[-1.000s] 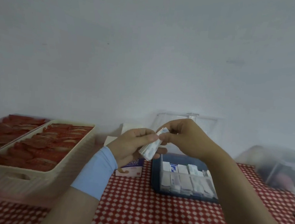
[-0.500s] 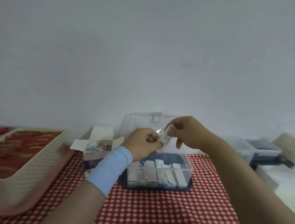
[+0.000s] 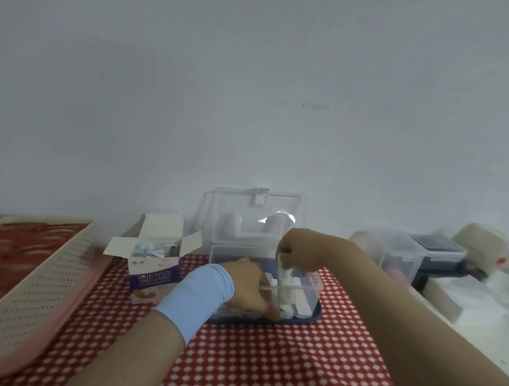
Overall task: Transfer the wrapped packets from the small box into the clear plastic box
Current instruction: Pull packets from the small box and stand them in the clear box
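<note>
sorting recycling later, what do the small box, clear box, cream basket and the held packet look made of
Small box: printed cardboard, matte; folded flaps, white inside.
Clear plastic box: rigid glossy plastic; contents show through, lid catches glare.
Cream basket: probably moulded matte plastic; even rows of holes.
Wrapped packet in the right hand: whitish, too blurred to tell.

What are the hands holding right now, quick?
Left hand: open, straight fingers touching packets inside the clear plastic box.
Right hand: closed, pinching a wrapped packet by its top.
</note>
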{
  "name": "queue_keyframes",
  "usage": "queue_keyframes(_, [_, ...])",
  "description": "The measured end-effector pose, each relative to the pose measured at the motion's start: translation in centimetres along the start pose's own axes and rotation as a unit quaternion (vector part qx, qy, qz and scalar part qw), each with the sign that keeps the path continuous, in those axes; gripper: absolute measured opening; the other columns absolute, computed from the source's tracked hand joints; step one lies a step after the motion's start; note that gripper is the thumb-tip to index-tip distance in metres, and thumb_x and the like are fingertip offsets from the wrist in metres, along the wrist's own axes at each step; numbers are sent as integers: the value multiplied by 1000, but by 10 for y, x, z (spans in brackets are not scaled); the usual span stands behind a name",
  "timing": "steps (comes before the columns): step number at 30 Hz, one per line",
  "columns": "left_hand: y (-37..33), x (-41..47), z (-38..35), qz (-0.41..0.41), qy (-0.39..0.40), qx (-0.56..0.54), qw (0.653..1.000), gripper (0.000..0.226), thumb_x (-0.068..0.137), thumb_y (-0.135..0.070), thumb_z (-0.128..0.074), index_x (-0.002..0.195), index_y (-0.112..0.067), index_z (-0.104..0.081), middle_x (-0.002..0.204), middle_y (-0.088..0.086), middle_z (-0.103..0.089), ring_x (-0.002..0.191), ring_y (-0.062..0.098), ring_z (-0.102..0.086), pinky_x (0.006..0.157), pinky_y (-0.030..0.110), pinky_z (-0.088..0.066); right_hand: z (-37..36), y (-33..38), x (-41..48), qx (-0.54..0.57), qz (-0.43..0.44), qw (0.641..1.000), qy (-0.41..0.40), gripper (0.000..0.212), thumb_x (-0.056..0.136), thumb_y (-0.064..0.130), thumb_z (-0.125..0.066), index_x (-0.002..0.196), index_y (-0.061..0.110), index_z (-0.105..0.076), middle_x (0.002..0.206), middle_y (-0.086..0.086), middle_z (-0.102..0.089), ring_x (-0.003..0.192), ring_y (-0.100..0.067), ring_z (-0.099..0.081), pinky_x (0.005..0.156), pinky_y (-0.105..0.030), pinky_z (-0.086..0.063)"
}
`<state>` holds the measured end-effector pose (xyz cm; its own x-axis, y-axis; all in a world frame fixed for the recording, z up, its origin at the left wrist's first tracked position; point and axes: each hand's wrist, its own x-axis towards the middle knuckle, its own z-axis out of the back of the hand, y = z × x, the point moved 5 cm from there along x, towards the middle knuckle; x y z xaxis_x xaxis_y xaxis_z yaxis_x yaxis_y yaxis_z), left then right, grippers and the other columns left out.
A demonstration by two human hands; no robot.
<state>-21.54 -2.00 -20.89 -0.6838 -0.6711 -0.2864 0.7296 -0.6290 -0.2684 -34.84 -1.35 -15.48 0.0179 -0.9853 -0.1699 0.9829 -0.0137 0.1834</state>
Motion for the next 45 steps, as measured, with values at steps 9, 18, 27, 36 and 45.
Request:
queue_keyframes(9, [5, 6, -5, -14, -10, 1, 1000, 41, 73, -60, -69, 93, -25, -67, 94, -1, -65, 86, 21, -64, 87, 40, -57, -22, 4, 13, -61, -29, 998, -6, 21, 96, 14, -60, 113, 6, -69, 105, -10, -70, 87, -21, -65, 74, -26, -48])
queue_keyframes(18, [1, 9, -2, -14, -14, 41, 999, 64, 75, -61, -68, 131, -34, -56, 133, -1, -55, 113, 24, -56, 99, 45, -51, -32, 10, 18, -210, -22, 977, -21, 21, 98, 23, -55, 113, 19, -69, 100, 0, -66, 92, -22, -58, 89, -35, -35])
queue_keyframes(27, [-10, 13, -4, 12, 32, 133, 991, 78, 85, -64, -60, 152, -37, -30, 158, -1, -24, 145, 29, -20, 115, 53, -29, -29, 18, 14, -282, -10, 959, -24, 15, 97, 26, -60, 106, 14, -61, 78, 2, -50, 83, -19, -52, 86, -31, -39])
queue_keyframes(36, [-7, 20, -7, -10, 32, 108, 994, 78, 75, -70, -60, 145, -45, -38, 157, -5, -27, 142, 29, -25, 112, 56, -33, -23, 16, 2, -188, -2, 982, -6, 23, 96, 19, -55, 111, 14, -72, 104, -3, -70, 93, -24, -65, 88, -36, -54])
queue_keyframes(45, [-1, -33, 45, -72, -83, 14, 994, 61, 86, -55, -64, 142, -38, -48, 137, -6, -49, 121, 17, -50, 104, 39, -45, 34, 19, -12, -15, 1, 994, -106, 34, 89, 4, -54, 97, 28, -78, 95, 11, -75, 94, -11, -69, 95, -36, -55])
